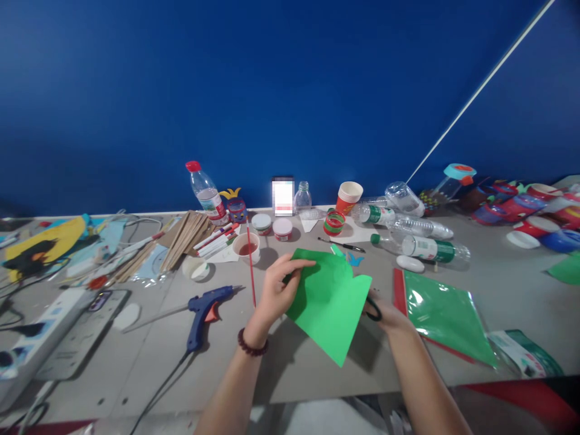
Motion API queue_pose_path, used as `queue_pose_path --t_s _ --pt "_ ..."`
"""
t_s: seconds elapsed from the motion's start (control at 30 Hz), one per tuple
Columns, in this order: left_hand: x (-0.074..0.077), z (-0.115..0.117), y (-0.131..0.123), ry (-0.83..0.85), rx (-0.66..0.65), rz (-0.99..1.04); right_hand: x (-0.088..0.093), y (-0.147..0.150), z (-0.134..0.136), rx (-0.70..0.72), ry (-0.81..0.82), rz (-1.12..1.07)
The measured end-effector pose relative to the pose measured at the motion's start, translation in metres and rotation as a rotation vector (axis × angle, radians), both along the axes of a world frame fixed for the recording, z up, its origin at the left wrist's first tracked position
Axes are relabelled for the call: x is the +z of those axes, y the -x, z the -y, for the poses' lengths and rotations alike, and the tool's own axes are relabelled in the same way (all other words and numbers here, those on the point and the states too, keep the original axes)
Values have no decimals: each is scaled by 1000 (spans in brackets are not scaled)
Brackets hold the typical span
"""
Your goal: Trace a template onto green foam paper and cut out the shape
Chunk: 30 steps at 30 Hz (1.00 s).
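My left hand [276, 287] pinches the upper left edge of a green paper sheet [328, 302], holding it tilted above the grey table [149, 356]. My right hand [385, 314] is mostly hidden behind the sheet's right side, its fingers through the black handle of scissors [374, 309]. The scissors' blades are hidden behind the paper. A dark bead bracelet [252, 345] is on my left wrist.
A blue glue gun [206, 305] lies left of my hands, with a thin red stick [251, 266] and a cup of red paint [247, 246] beyond. A plastic pack of green paper [446, 314] lies right. Bottles [426, 241], paper cups [348, 196], wooden sticks [183, 238] and a power strip [40, 329] crowd the table.
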<state>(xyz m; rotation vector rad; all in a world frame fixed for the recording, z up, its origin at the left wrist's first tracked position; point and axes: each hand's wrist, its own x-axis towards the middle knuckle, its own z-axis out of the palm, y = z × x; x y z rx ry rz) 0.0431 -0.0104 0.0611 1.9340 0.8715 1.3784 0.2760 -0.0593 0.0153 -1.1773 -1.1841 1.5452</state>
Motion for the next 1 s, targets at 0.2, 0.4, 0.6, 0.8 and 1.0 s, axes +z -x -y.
queue_pose_path --t_s 0.2,0.4,0.6,0.8,1.0 --pt "1 1 1 -13 33 -55 3 2 2 85 29 -30" --pt "2 0 1 -63 68 -60 9 5 0 101 70 16" --pt "1 0 2 -61 94 -61 13 8 -3 193 111 64" --pt "0 2 0 -64 86 -72 13 8 -2 197 120 84" --pt "0 3 -2 -38 75 -65 8 7 0 161 70 94"
